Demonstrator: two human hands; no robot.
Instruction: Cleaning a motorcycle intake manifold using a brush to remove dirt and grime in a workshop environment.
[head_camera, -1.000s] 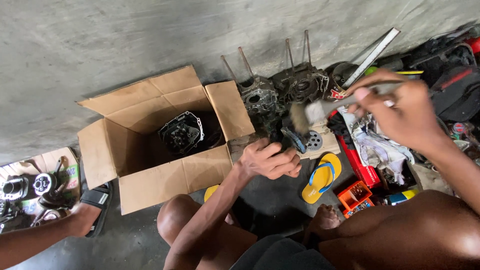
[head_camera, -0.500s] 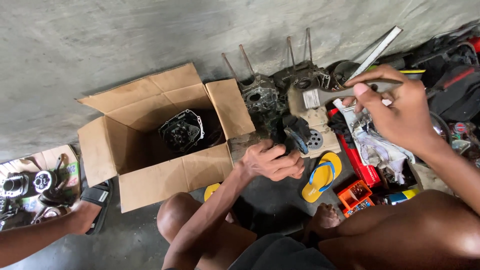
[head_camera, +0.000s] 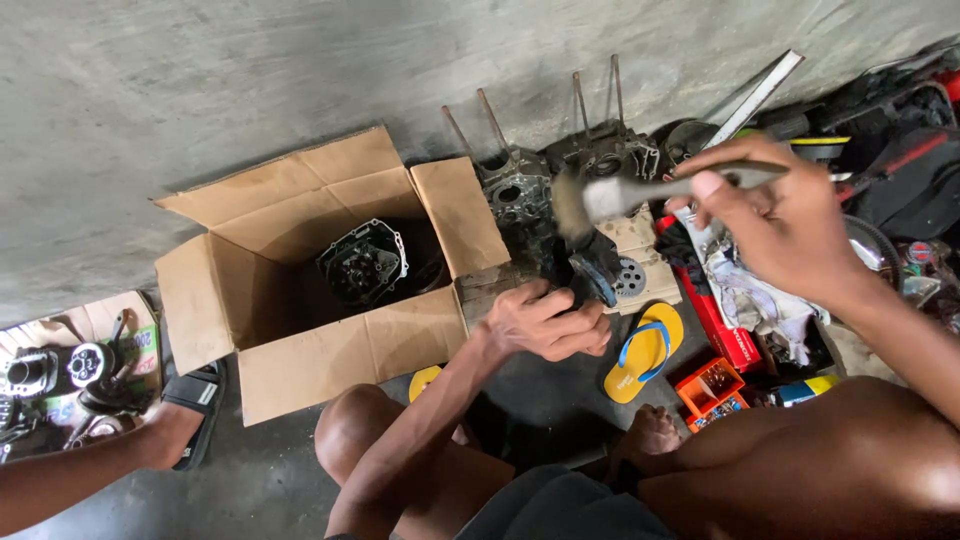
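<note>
Hands at work on the concrete floor (head_camera: 250, 90): our left hand (head_camera: 550, 322) is clamped on a dark, greasy metal engine part (head_camera: 578, 268) just right of an open brown cardboard box (head_camera: 330, 350). Our right hand (head_camera: 785, 225) pinches a grey-handled paintbrush (head_camera: 640, 195) above it. We judge the part heavy, rigid and slippery, best gripped around its body; the brush is light.

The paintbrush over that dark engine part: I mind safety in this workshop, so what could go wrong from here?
The right hand swings the paintbrush blurred, close above the left hand gripping the dark engine part; it may flick grit at the person's eyes. The part, perched on a wooden block, could slip toward the bare foot.
</note>
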